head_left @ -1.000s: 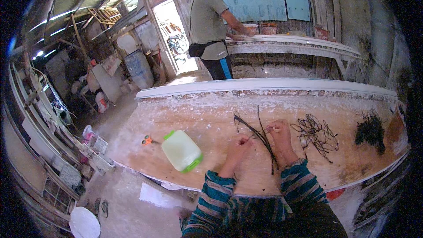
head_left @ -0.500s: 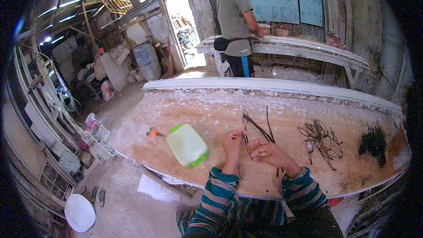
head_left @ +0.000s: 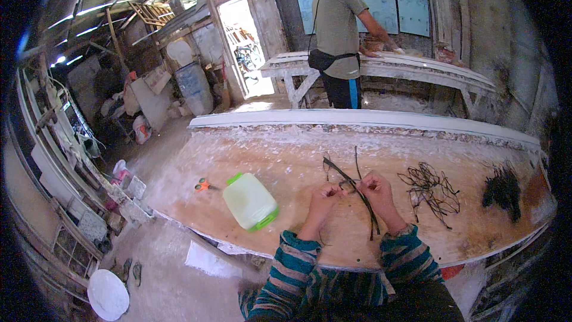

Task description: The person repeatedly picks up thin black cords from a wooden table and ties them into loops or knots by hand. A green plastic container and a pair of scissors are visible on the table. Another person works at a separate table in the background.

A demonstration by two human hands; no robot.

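Observation:
My left hand and my right hand are raised close together over the wooden tabletop. Both sets of fingers are pinched on a thin dark cord, short and loop-like, stretched between them; its exact shape is too small to make out. Longer black strips lie on the wood under and between my hands. Right of my right hand is a loose tangle of black cords. A denser black bundle of cords rests farther right.
Left of my hands lies a pale container with green clips, and beyond it orange-handled scissors. A long white moulding runs along the table's far edge. Another person stands at a white-stained bench behind it.
My hands have moved apart, the right one upward and to the right, with the cord now stretched between them. The other person has shifted right and reaches farther along the bench.

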